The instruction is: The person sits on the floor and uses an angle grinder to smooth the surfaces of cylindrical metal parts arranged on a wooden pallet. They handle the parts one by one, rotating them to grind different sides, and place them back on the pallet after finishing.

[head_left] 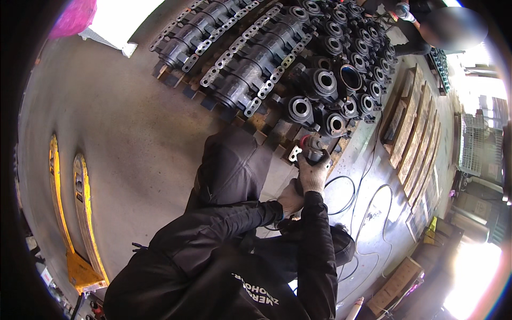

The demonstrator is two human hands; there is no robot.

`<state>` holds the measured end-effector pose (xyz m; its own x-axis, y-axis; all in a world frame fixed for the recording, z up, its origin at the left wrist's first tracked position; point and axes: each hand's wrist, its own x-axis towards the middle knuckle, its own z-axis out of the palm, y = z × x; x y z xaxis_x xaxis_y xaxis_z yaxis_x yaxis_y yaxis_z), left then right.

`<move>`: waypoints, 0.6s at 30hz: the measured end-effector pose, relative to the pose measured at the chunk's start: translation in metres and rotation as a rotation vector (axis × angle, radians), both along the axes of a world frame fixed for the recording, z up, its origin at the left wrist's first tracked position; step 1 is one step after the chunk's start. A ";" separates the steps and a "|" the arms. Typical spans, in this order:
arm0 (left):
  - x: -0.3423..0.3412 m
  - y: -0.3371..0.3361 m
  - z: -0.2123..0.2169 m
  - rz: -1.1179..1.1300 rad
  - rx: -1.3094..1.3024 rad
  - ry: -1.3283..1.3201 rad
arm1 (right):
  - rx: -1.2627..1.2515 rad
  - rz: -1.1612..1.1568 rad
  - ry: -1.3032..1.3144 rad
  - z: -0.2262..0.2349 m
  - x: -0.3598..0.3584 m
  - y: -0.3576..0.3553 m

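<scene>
Both my hands wear pale work gloves and are close together in front of my knees. My right hand (313, 175) is wrapped round a dark hand-held power tool (316, 154), perhaps a grinder, with red showing near its far end. Just behind and to the left, my left hand (290, 199) is closed at the tool's rear, its fingers partly hidden. The tool's front meets the near corner of a wooden pallet, beside a small bright metal link plate (294, 154). Beyond it stand several dark cast-metal parts with round bores, the nearest a ringed casting (335, 126).
Long rows of dark track links (250, 66) lie on pallets ahead. A black hose (341, 209) loops over the floor at right, near stacked wooden pallets (413, 130). Yellow pallet-jack forks (84, 208) stand at left. Another person's gloved hand (404, 12) shows at the far right.
</scene>
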<state>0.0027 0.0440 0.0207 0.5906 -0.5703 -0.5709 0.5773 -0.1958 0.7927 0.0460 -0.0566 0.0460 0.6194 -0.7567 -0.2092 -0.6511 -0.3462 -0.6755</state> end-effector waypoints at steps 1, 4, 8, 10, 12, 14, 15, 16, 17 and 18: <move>0.000 0.000 0.000 -0.012 -0.019 0.006 | 0.018 -0.020 -0.020 -0.006 -0.001 -0.004; -0.004 0.000 -0.010 -0.034 -0.041 0.028 | 0.053 -0.056 -0.015 -0.007 -0.001 -0.005; -0.011 -0.001 -0.026 -0.023 0.020 -0.042 | -0.009 0.013 -0.007 -0.006 -0.001 0.002; -0.009 0.001 -0.021 -0.037 0.025 -0.065 | -0.050 -0.002 0.042 -0.005 -0.002 0.002; -0.007 0.003 -0.014 -0.073 -0.001 -0.023 | 0.018 -0.041 -0.019 -0.011 -0.008 -0.004; -0.009 0.001 -0.019 -0.120 0.031 -0.149 | 0.114 -0.072 -0.062 -0.010 -0.009 -0.006; -0.009 0.002 -0.018 -0.127 0.037 -0.179 | 0.136 -0.066 -0.043 -0.002 -0.007 -0.001; -0.007 0.004 -0.018 -0.133 0.042 -0.210 | 0.096 -0.047 -0.049 0.000 -0.004 0.004; -0.004 0.006 -0.019 -0.119 0.033 -0.210 | 0.056 -0.028 -0.055 0.002 -0.001 0.010; -0.002 0.008 -0.017 -0.108 0.020 -0.210 | 0.012 -0.011 -0.060 0.003 0.000 0.013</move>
